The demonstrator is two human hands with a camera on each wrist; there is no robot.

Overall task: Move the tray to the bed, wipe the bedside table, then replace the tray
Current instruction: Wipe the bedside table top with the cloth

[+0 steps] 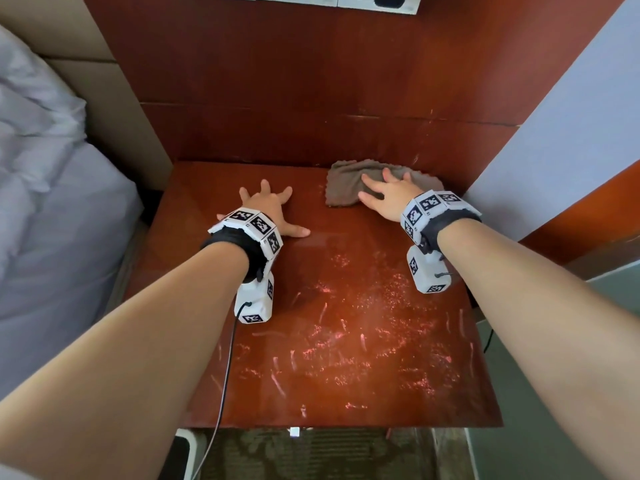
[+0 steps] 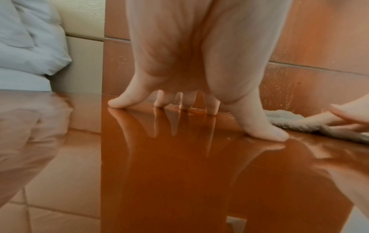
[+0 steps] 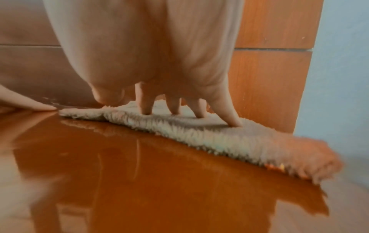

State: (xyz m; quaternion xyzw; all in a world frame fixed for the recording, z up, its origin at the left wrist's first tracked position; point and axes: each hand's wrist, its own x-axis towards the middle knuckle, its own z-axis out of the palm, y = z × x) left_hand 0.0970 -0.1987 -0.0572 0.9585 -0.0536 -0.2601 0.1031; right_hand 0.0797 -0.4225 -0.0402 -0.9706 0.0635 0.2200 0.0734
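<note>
Only our head view shows bench point(image 1: 322, 341) scuffs and bed point(image 1: 52, 202); left grip point(image 1: 273, 211) splayed flat, right grip point(image 1: 388, 197) flat on cloth point(image 1: 346, 181).

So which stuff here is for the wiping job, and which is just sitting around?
For the job:
- brown cloth, under the right hand
- bedside table, smeared at the near part
- left hand, fingers spread flat on the table
- bed, where the tray goes (tray not in view)

Just around:
- pillow
- wood wall panel

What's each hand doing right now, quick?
Left hand: open, fingers spread, fingertips pressing on the bare table.
Right hand: open, straight fingers pressing the cloth flat on the table.
</note>
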